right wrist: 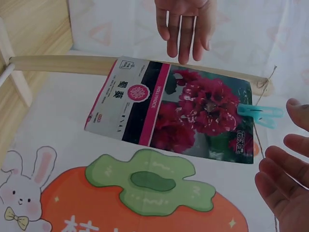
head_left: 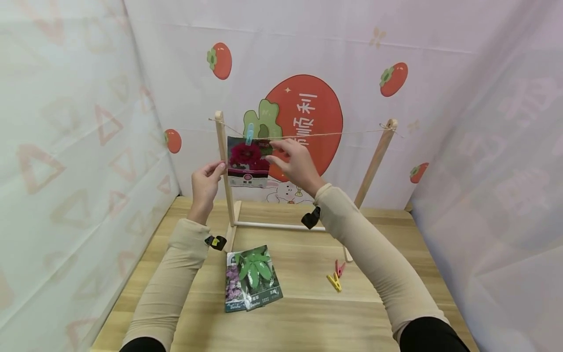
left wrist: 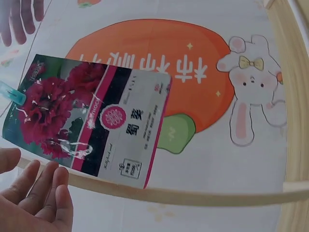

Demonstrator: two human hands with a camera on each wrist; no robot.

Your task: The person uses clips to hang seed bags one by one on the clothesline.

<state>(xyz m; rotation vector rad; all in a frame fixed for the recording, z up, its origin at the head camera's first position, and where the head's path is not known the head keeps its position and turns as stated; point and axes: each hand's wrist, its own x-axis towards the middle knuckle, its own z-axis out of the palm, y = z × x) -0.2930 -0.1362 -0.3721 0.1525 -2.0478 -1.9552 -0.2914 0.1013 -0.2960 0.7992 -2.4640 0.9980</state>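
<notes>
A hollyhock seed packet (head_left: pixel 247 168) with dark pink flowers hangs from a thin string (head_left: pixel 327 134), held by a light-blue clothespin (right wrist: pixel 263 113) at its top edge. My left hand (head_left: pixel 205 188) is beside the packet's left edge, near the wooden post. In both wrist views its fingers are apart from the packet, holding nothing. On the other side, my right hand (head_left: pixel 298 164) is raised by the packet's upper right, close to the clothespin. Its fingers are loosely bent around bare air, as the right wrist view shows.
A wooden frame with a left post (head_left: pixel 222 146), a right post (head_left: pixel 374 166) and a white crossbar (head_left: pixel 272 225) stands on the wooden table (head_left: pixel 303 322). In front lie a green-pictured seed packet (head_left: pixel 257 274) overlapping a purple-flowered packet (head_left: pixel 233 288), plus yellow (head_left: pixel 334 282) and red (head_left: pixel 339 268) clothespins.
</notes>
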